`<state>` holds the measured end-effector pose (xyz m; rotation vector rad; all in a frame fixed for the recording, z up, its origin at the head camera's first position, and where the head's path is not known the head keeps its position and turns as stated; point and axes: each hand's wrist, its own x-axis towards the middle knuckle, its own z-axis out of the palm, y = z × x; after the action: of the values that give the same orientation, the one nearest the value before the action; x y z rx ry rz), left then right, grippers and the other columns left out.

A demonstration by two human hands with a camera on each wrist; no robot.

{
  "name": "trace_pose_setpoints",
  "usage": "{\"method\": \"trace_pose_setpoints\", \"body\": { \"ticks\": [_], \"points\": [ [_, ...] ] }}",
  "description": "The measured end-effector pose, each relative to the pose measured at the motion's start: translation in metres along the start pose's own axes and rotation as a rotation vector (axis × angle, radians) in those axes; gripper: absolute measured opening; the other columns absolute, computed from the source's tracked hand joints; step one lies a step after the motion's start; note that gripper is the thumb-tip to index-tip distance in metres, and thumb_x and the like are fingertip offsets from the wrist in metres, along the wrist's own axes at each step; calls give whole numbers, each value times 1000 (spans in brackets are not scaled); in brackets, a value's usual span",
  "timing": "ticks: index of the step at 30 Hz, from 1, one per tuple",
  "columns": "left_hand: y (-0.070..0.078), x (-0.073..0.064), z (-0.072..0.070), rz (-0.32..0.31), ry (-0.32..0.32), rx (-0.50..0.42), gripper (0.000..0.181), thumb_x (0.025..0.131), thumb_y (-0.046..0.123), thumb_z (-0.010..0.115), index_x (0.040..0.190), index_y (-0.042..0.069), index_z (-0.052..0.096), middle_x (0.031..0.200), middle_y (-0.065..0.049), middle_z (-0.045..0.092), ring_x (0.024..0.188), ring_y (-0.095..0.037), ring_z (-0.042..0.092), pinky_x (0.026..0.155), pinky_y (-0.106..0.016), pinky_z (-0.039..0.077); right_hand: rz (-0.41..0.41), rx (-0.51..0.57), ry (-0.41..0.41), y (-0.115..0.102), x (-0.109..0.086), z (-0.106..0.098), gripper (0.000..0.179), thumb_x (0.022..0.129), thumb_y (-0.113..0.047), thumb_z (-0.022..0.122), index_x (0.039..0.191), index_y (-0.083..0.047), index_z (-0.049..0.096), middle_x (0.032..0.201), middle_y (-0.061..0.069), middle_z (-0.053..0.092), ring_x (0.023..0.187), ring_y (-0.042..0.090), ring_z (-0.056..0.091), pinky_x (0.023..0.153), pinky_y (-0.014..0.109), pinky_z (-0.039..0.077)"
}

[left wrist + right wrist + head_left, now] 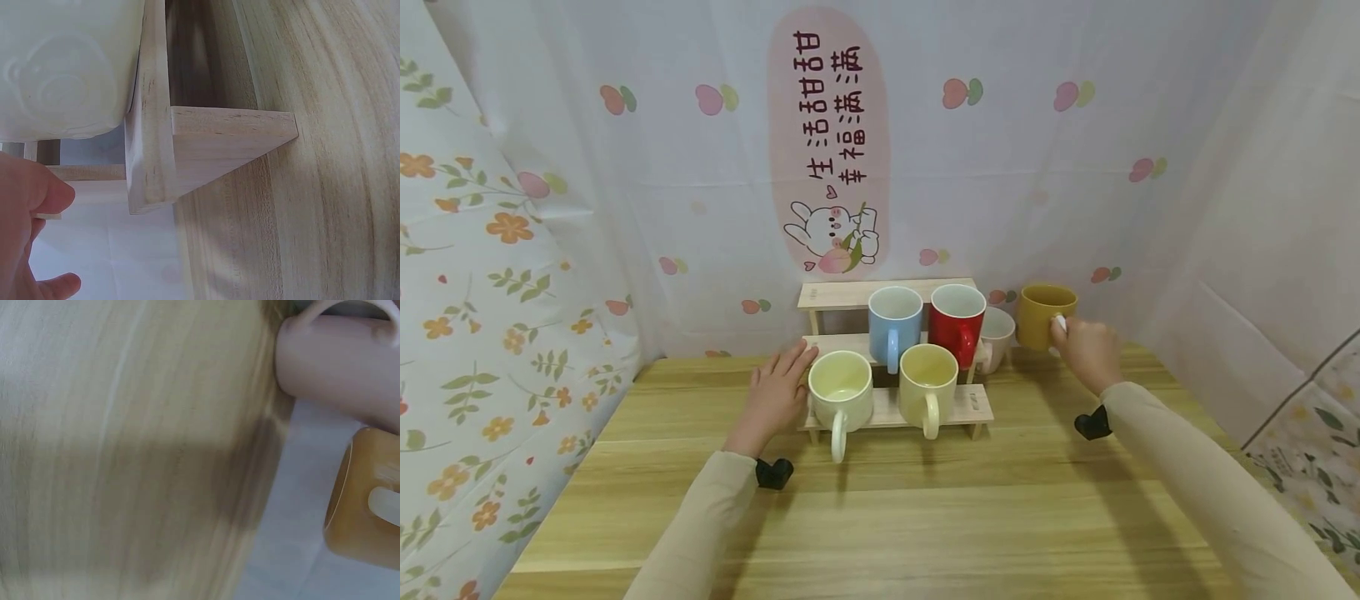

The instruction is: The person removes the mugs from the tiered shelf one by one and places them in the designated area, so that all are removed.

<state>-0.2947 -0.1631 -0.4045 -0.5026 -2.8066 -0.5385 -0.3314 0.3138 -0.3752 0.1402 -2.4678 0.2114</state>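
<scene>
My right hand [1088, 354] holds a mustard-yellow mug [1037, 321] by its pale handle, above the table's back right. In the right wrist view the same mug [353, 519] lies sideways in the picture, and the hand is out of sight. My left hand [777, 392] rests at the left side of a stepped wooden rack [887, 417], fingers extended. A pale green-cream mug [842, 392] stands beside it on the lowest step. The left wrist view shows the thumb and a finger [59, 286] by the rack's side.
A pale yellow mug [925, 387] shares the lowest step. On the middle step stand a light blue mug [887, 329] and a red mug [951, 329]. A pinkish-white mug [996, 342] sits behind the rack's right side. Patterned cloth [700, 208] hangs along the table's back.
</scene>
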Motion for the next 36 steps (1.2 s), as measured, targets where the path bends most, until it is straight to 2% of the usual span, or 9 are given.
{"method": "trace_pose_setpoints", "body": {
  "ticks": [7,14,21,29,36],
  "points": [
    [-2,-1,1,3,7,-7,56,93,8,51,147,16,38,156,-9,30,134,-52,30,101,-75,20,77,-3,-67,-4,-9,9,45,95,-23,48,53,-7,41,48,10,48,43,30,44,40,41,33],
    [-2,0,1,1,7,-2,57,93,9,52,148,16,37,156,-9,29,134,-52,30,102,-74,21,101,9,-70,-2,-13,23,45,95,-24,48,56,-4,46,51,14,52,44,34,48,41,47,37],
    [0,-1,0,2,-3,1,56,93,9,52,147,16,37,156,-9,29,135,-51,30,102,-74,21,131,39,-104,-1,-25,32,45,96,-26,47,57,-4,49,53,15,54,45,36,49,42,49,38],
    [-1,1,3,5,1,-1,57,93,9,50,148,16,37,156,-9,29,134,-52,30,102,-74,20,101,31,-50,3,-34,42,46,95,-24,51,55,-4,46,48,12,50,41,31,46,40,47,38],
    [-2,-1,3,6,18,-12,57,92,8,52,147,15,38,156,-10,30,134,-53,30,101,-75,21,134,32,-53,2,-34,46,46,95,-27,54,57,-1,48,50,17,52,43,38,50,38,48,38]
  ]
}}
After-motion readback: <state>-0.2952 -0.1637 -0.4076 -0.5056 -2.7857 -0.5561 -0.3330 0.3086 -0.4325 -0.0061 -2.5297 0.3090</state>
